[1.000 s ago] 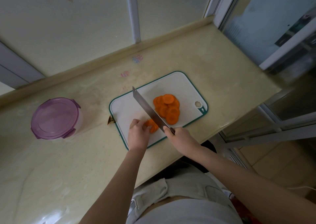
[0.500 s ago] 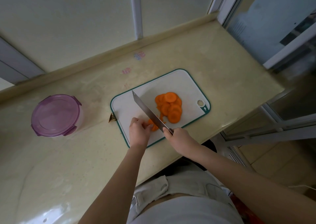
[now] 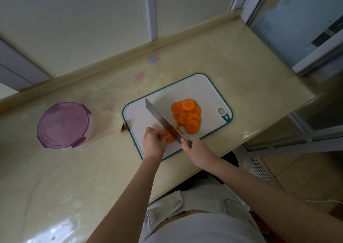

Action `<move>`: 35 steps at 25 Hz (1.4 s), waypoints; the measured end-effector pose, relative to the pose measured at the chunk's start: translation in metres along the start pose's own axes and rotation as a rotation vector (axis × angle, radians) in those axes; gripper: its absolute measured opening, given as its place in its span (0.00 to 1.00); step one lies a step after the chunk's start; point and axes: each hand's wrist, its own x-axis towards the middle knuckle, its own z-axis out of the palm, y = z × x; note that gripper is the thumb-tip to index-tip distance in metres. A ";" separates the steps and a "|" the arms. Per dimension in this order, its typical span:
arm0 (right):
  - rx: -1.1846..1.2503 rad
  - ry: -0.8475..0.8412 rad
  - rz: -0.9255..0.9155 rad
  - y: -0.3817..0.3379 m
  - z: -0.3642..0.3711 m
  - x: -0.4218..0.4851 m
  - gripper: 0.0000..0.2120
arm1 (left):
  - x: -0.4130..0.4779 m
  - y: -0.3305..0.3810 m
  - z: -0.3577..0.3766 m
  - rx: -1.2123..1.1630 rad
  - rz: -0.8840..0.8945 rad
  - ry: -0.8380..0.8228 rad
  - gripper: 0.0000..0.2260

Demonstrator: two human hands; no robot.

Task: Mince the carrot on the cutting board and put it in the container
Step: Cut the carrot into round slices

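Note:
A white cutting board with a teal rim lies on the beige counter. A pile of round carrot slices sits on its middle. A few thin carrot strips lie just right of the knife blade. My left hand pinches a small stack of carrot slices at the board's near edge. My right hand grips the handle of a long knife, whose blade lies across the board against that stack. The container, round with a purple lid on, stands on the counter to the left.
The counter ends in a front edge close to my body and a right edge by a window frame. A wall upstand runs along the back. A small brown scrap lies at the board's left edge.
The knife has shifted slightly left into the held stack, and thin strips have appeared on its right side. My left hand's fingers have drawn back a little along the stack.

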 end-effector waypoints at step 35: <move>-0.112 -0.007 -0.068 -0.017 0.002 -0.005 0.22 | 0.003 -0.008 0.003 0.002 0.017 0.016 0.03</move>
